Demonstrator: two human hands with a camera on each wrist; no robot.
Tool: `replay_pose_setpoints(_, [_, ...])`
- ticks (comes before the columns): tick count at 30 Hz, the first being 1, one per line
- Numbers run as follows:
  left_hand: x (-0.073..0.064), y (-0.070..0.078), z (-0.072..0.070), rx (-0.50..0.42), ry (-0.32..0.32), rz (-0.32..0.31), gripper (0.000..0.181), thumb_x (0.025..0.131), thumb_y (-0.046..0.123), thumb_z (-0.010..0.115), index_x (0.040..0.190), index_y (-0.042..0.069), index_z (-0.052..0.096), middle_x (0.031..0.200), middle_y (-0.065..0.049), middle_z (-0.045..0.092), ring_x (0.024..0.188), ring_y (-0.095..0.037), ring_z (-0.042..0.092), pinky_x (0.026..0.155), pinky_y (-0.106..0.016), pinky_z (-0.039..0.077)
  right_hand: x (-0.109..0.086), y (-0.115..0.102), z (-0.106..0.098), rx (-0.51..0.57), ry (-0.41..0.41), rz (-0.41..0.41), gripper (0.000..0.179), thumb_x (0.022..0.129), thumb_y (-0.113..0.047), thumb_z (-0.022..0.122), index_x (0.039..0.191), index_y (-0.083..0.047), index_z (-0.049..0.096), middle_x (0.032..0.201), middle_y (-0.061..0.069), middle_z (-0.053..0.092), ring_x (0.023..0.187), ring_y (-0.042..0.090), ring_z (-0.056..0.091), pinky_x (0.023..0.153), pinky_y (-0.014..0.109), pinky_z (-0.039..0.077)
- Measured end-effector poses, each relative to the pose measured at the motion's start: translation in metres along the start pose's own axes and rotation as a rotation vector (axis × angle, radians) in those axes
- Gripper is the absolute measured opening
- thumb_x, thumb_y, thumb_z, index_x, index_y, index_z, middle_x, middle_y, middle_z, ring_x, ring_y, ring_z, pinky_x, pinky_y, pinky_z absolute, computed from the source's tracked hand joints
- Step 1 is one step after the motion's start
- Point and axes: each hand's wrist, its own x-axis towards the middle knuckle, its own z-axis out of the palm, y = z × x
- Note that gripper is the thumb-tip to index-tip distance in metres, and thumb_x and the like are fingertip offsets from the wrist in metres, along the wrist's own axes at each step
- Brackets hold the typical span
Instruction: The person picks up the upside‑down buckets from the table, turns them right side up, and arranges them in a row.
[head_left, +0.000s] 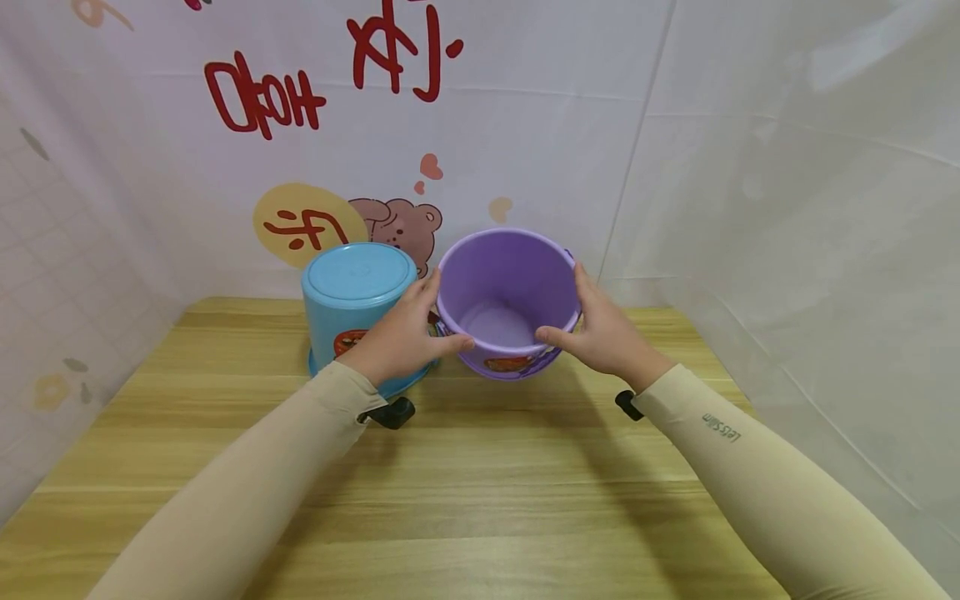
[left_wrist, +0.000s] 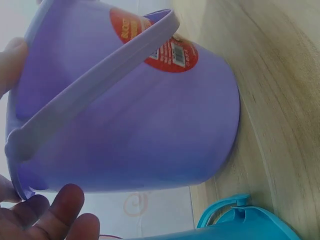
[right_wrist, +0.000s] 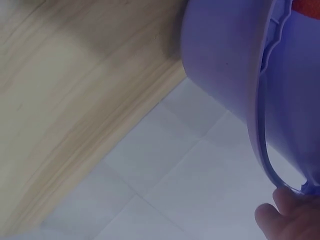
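A purple plastic bucket (head_left: 510, 271) stands with its mouth up, tilted a little toward me. My left hand (head_left: 401, 333) grips its rim on the left, the thumb over the near edge and the fingers outside. On the opposite side, my right hand (head_left: 609, 335) holds the rim the same way. The bucket's handle (left_wrist: 95, 82) hangs down across its side in the left wrist view. Whether its base touches the table cannot be told. Just left of it, a light blue bucket (head_left: 360, 275) sits upside down, partly hidden behind my left hand.
Both buckets are near the back of a wood-grain table (head_left: 465, 500). Behind them hangs a white printed cloth (head_left: 540, 150) with red characters and a bear. Pale cloth (head_left: 810, 208) also borders the right side.
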Motion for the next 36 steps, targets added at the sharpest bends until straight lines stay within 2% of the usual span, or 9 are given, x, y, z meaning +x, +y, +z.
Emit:
replay_pose_setpoints(2, [0.000,0.000,0.001,0.004,0.010,0.005,0.119,0.090,0.070,0.071,0.170,0.025,-0.005,0.177,-0.016,0.008,0.151,-0.036,0.040,0.116,-0.061,0.044,0.001,0.002,0.000,0.043,-0.020,-0.021,0.127,0.086,-0.043,0.088,0.171,-0.019,-0.004,0.177,0.009,0.014,0.160,0.035,0.025,0.128,0.062,0.024])
replay_pose_setpoints(4, [0.001,0.000,0.002,0.014,0.020,0.002,0.117,0.091,0.070,0.069,0.170,0.023,-0.004,0.177,-0.017,0.009,0.152,-0.037,0.040,0.117,-0.061,0.043,0.001,0.004,-0.001,0.074,-0.036,-0.028,0.129,0.084,-0.040,0.090,0.171,-0.021,-0.004,0.177,0.008,0.013,0.161,0.035,0.024,0.127,0.064,0.024])
replay_pose_setpoints(10, [0.002,0.002,0.009,0.026,0.051,0.001,0.111,0.097,0.065,0.064,0.170,0.015,-0.001,0.178,-0.015,0.007,0.161,-0.038,0.024,0.122,-0.061,0.036,0.001,0.002,0.000,0.088,-0.034,0.009,0.123,0.086,-0.043,0.088,0.171,-0.027,0.000,0.176,0.007,0.020,0.159,0.033,0.029,0.125,0.065,0.027])
replay_pose_setpoints(16, [0.005,0.005,0.017,0.025,0.080,0.009,0.109,0.098,0.066,0.060,0.170,0.009,0.000,0.177,-0.015,0.010,0.155,-0.038,0.037,0.120,-0.058,0.041,-0.001,0.000,0.003,0.040,0.011,0.024,0.114,0.090,-0.046,0.084,0.171,-0.028,0.006,0.171,0.011,0.033,0.153,0.036,0.040,0.120,0.066,0.035])
replay_pose_setpoints(19, [0.008,0.007,0.021,0.015,0.096,-0.014,0.109,0.097,0.069,0.059,0.170,0.010,0.003,0.176,-0.016,0.012,0.155,-0.038,0.037,0.121,-0.058,0.040,-0.002,-0.001,0.006,0.030,0.031,0.023,0.108,0.093,-0.050,0.079,0.171,-0.024,0.010,0.169,0.013,0.036,0.153,0.038,0.040,0.120,0.066,0.035])
replay_pose_setpoints(24, [0.012,0.010,0.025,-0.002,0.113,-0.054,0.110,0.096,0.072,0.058,0.170,0.011,0.004,0.176,-0.017,0.013,0.156,-0.040,0.035,0.121,-0.060,0.039,-0.002,-0.004,0.011,0.009,0.045,0.075,0.113,0.092,-0.068,0.069,0.171,-0.014,0.008,0.173,0.013,0.029,0.158,0.038,0.033,0.124,0.064,0.031])
replay_pose_setpoints(30, [0.018,0.013,0.029,-0.022,0.140,-0.063,0.107,0.097,0.070,0.058,0.170,0.009,0.009,0.175,-0.018,0.016,0.155,-0.041,0.036,0.121,-0.060,0.038,0.001,-0.004,0.012,-0.014,0.027,0.166,0.121,0.090,-0.075,0.066,0.170,-0.011,0.001,0.176,0.016,0.018,0.160,0.039,0.025,0.125,0.064,0.029])
replay_pose_setpoints(36, [0.025,0.013,0.033,-0.062,0.149,-0.094,0.104,0.098,0.073,0.052,0.170,0.011,0.012,0.174,-0.018,0.020,0.155,-0.038,0.037,0.123,-0.059,0.037,0.006,-0.003,0.015,0.016,0.047,0.183,0.111,0.093,-0.070,0.066,0.171,-0.016,0.009,0.170,0.015,0.036,0.155,0.039,0.038,0.120,0.064,0.038])
